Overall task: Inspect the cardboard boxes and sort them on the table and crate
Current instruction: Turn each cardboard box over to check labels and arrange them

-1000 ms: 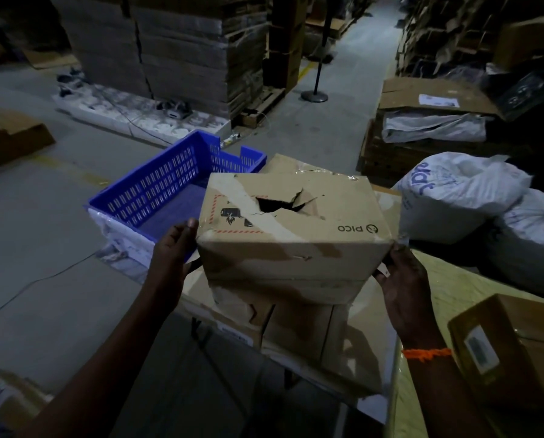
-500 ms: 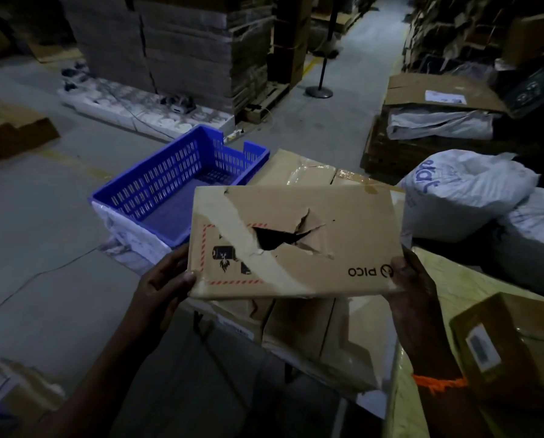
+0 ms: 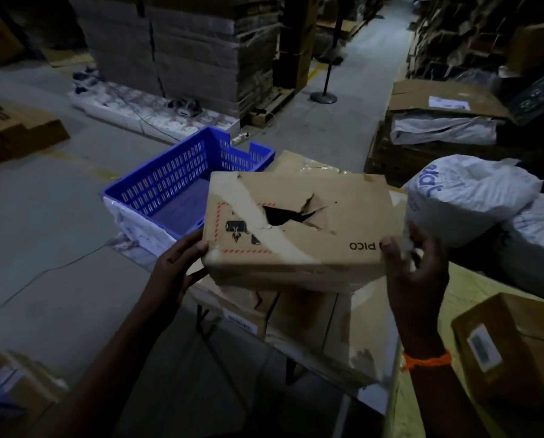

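- Your left hand (image 3: 175, 267) grips the near left corner of the cardboard box (image 3: 302, 229), with the thumb on the top face and the fingers beneath.
- Your right hand (image 3: 412, 270) holds the near right corner. Its thumb presses beside the PICO print and its fingers curl round the side.
- The box hangs between both hands, above the surface (image 3: 472, 292). Its top face is turned toward you, with a jagged hole torn near the middle.
- The blue crate (image 3: 182, 184) stands just beyond your left hand, partly behind the box.
- White sacks (image 3: 469, 197) lie beyond your right hand.
- A second box (image 3: 517, 343), labelled, sits on the surface right of your right wrist, which wears an orange band (image 3: 427, 360).
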`<state>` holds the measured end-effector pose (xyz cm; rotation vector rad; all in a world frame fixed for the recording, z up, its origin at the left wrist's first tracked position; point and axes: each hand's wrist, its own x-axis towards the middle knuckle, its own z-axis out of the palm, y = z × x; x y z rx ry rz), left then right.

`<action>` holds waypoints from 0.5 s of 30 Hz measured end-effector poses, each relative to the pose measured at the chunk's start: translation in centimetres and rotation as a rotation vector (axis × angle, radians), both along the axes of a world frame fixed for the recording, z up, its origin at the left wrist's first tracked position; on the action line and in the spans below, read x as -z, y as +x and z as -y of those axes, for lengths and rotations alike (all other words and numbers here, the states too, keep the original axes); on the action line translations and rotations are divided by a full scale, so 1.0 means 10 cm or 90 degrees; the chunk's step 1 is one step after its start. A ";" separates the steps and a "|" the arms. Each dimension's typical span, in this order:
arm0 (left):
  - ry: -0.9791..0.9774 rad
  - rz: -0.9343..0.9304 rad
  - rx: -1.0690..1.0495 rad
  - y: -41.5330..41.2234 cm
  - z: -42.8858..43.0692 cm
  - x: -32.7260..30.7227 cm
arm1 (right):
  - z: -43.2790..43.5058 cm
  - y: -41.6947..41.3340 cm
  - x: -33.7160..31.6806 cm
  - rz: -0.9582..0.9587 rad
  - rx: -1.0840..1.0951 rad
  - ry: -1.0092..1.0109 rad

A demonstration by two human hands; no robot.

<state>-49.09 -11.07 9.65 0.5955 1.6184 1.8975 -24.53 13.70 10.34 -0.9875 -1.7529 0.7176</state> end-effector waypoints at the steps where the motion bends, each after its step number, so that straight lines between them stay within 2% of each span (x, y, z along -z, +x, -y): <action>1: -0.003 0.026 -0.003 -0.04 -0.05 -0.03 | 0.00 -0.06 -0.05 0.042 -0.002 0.085; 4: -0.043 0.086 -0.011 -0.18 -0.23 -0.14 | -0.04 -0.31 -0.15 0.173 -0.120 0.250; 7: -0.067 0.101 -0.027 -0.30 -0.33 -0.18 | -0.10 -0.54 -0.18 0.394 -0.156 0.339; 10: -0.069 0.082 0.001 -0.34 -0.34 -0.15 | -0.20 -0.68 -0.29 0.507 -0.174 0.355; 15: -0.074 0.062 -0.002 -0.22 -0.32 -0.14 | -0.23 -0.92 -0.46 0.606 -0.352 0.330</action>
